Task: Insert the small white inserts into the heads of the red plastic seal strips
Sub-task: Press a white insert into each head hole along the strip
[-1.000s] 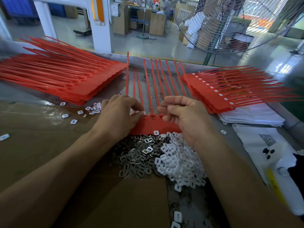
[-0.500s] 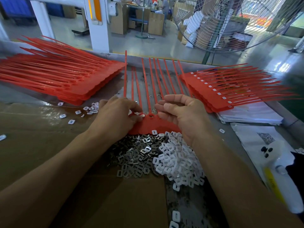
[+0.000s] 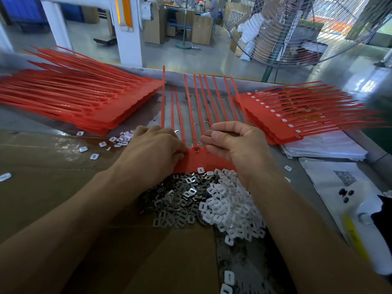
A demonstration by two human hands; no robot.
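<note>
1. The strip sheet (image 3: 197, 160) lies flat on the tabletop (image 3: 53, 179) between both hands, one open head socket showing.
2. Left hand (image 3: 152, 153) pinches at its heads; right hand (image 3: 237, 145) curls over them, contents hidden.
3. Inserts (image 3: 231, 200) piled just behind.
4. Seating step, likely; next needs aligning an insert squarely over the socket.

both hands (image 3: 198, 149) press red seal strips (image 3: 197, 158).

Head view: worn on the person's head, looking forward and down, close over both forearms.
Facing: twelve o'clock, bench (image 3: 53, 187) below, factory floor (image 3: 191, 58) beyond.
</note>
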